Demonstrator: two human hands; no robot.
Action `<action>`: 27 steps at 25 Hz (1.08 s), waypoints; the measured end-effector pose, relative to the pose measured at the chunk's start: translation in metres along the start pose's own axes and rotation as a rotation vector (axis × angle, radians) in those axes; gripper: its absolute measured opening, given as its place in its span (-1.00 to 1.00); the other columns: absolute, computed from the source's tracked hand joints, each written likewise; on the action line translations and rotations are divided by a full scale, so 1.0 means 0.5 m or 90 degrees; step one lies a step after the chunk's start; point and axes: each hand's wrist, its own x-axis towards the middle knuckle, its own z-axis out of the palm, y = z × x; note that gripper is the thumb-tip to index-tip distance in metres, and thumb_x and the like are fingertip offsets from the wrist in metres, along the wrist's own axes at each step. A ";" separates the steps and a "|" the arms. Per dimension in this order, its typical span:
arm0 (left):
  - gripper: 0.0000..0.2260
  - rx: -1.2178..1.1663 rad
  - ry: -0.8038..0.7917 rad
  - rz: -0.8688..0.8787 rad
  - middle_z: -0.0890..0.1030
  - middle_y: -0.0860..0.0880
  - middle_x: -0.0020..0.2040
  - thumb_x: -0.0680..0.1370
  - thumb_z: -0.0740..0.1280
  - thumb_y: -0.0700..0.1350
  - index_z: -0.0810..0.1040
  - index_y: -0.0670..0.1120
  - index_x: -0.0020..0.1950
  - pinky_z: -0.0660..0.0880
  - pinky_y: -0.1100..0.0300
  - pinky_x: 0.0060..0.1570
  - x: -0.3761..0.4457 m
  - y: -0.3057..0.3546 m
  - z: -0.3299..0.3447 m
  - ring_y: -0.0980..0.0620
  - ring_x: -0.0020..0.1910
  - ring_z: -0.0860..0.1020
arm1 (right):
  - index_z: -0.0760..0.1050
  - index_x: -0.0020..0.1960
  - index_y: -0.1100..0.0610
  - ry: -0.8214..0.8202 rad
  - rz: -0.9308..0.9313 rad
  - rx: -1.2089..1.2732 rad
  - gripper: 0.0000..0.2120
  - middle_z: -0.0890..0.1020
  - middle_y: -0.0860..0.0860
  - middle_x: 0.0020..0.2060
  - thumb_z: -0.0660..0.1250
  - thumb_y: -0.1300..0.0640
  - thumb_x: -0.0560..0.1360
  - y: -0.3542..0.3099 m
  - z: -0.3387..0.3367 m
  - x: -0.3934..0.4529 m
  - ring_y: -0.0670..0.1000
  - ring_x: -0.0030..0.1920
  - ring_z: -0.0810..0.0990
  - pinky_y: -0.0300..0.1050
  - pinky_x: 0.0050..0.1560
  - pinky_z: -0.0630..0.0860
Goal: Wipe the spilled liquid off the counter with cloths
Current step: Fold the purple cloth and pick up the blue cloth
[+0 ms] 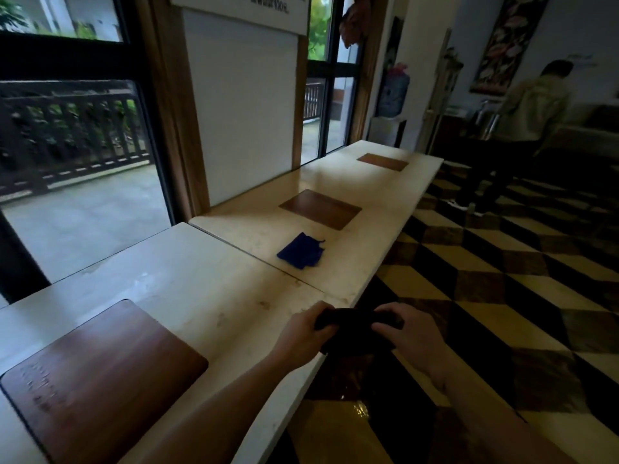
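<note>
dark bunched cloth (pixel 356 331): gripped at both ends, its ends covered by the left hand (pixel 306 329) and right hand (pixel 407 336); colour too dim to tell.
nearest brown wooden rectangular inlay (pixel 100 376): its left corner is cut off by the frame edge.
white sign with black print (pixel 239 10): cropped at the top, text too small to read.
person in pale jacket (pixel 532 105): blurred, in dim light.
long pale stone counter (pixel 207 279): near end runs out of frame; no spilled liquid can be made out on it.

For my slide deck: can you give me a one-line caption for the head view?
Both hands, left hand and right hand, grip a dark cloth at the counter edge; blue cloth lies beyond.
</note>
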 end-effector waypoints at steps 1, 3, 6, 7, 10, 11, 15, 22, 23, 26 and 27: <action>-0.83 0.005 -0.005 0.009 0.63 0.01 0.03 0.61 0.28 -0.04 0.47 0.10 0.20 0.62 0.03 -0.03 0.035 -0.002 0.001 0.09 -0.08 0.63 | 0.55 0.09 -0.09 0.005 0.010 0.006 -0.82 0.60 -0.11 -0.01 0.43 0.00 0.50 0.015 -0.003 0.027 -0.11 -0.02 0.56 -0.21 0.01 0.53; -0.83 0.010 -0.012 0.012 0.63 0.01 0.02 0.62 0.28 -0.04 0.47 0.10 0.20 0.62 0.07 -0.05 0.104 -0.003 0.010 0.10 -0.10 0.63 | 0.57 0.11 -0.08 0.014 0.032 0.021 -0.81 0.60 -0.09 -0.01 0.43 0.01 0.50 0.050 -0.008 0.082 -0.09 -0.02 0.58 -0.17 0.00 0.55; -0.84 0.015 -0.014 -0.002 0.64 0.02 -0.01 0.61 0.28 -0.03 0.47 0.11 0.20 0.62 0.04 -0.07 0.206 -0.015 0.038 0.09 -0.13 0.64 | 0.58 0.12 -0.03 0.007 0.032 0.033 -0.81 0.61 -0.08 -0.03 0.42 0.02 0.51 0.117 -0.008 0.168 -0.09 -0.04 0.59 -0.18 -0.05 0.54; -0.84 0.018 -0.012 -0.006 0.64 0.03 -0.01 0.61 0.28 -0.02 0.46 0.12 0.19 0.62 0.03 -0.06 0.234 -0.021 0.047 0.10 -0.13 0.64 | 0.59 0.12 -0.01 0.002 0.025 0.035 -0.80 0.62 -0.07 -0.04 0.42 0.02 0.51 0.138 -0.006 0.195 -0.08 -0.04 0.59 -0.16 -0.04 0.55; -0.85 0.027 0.008 -0.030 0.64 0.05 -0.02 0.61 0.28 -0.02 0.47 0.14 0.17 0.62 0.03 -0.05 0.336 -0.034 0.080 0.14 -0.13 0.63 | 0.59 0.14 0.03 -0.014 0.004 0.043 -0.77 0.61 -0.07 -0.01 0.42 0.02 0.51 0.218 -0.009 0.301 -0.07 0.00 0.58 -0.24 -0.02 0.53; -0.84 0.037 0.023 -0.043 0.64 0.05 -0.01 0.61 0.29 -0.02 0.47 0.13 0.17 0.61 0.04 -0.04 0.371 -0.036 0.091 0.13 -0.11 0.63 | 0.59 0.14 0.03 -0.031 -0.011 0.038 -0.77 0.59 -0.09 -0.01 0.42 0.01 0.51 0.243 -0.014 0.339 -0.08 0.00 0.56 -0.35 -0.03 0.47; -0.83 0.041 0.073 -0.102 0.63 0.03 0.00 0.61 0.29 -0.03 0.48 0.10 0.20 0.60 0.15 -0.07 0.501 -0.027 0.134 0.14 -0.09 0.62 | 0.55 0.16 0.01 -0.100 -0.067 0.015 -0.78 0.54 -0.09 -0.01 0.38 -0.01 0.54 0.327 -0.046 0.488 -0.09 -0.02 0.51 -0.39 -0.04 0.43; -0.86 0.062 0.158 -0.187 0.63 0.05 -0.10 0.62 0.28 -0.05 0.45 0.11 0.17 0.51 0.32 -0.27 0.611 -0.055 0.128 0.21 -0.26 0.61 | 0.56 0.13 0.02 -0.207 -0.146 0.039 -0.80 0.60 0.00 0.04 0.40 0.02 0.52 0.371 0.000 0.709 -0.01 0.02 0.55 -0.08 0.05 0.53; -0.85 0.069 0.179 -0.197 0.63 0.05 -0.09 0.62 0.28 -0.05 0.45 0.11 0.18 0.55 0.26 -0.23 0.620 -0.073 0.115 0.20 -0.25 0.62 | 0.56 0.13 0.01 -0.213 -0.162 0.041 -0.79 0.60 -0.01 0.03 0.41 0.02 0.52 0.367 0.024 0.740 -0.01 0.01 0.56 -0.08 0.04 0.54; -0.83 0.071 0.230 -0.220 0.64 0.04 -0.08 0.60 0.28 0.00 0.45 0.12 0.19 0.63 0.05 -0.16 0.639 -0.131 0.084 0.13 -0.23 0.64 | 0.56 0.11 -0.03 -0.253 -0.195 0.045 -0.81 0.62 -0.02 0.00 0.41 0.02 0.51 0.344 0.083 0.815 -0.01 -0.02 0.57 -0.05 -0.02 0.57; -0.82 0.074 0.247 -0.228 0.64 0.04 -0.08 0.60 0.28 0.00 0.46 0.12 0.19 0.64 0.01 -0.16 0.648 -0.151 0.074 0.13 -0.23 0.65 | 0.56 0.11 -0.04 -0.268 -0.214 0.033 -0.81 0.62 -0.02 -0.01 0.40 0.02 0.51 0.333 0.101 0.841 0.00 -0.02 0.58 -0.03 -0.02 0.57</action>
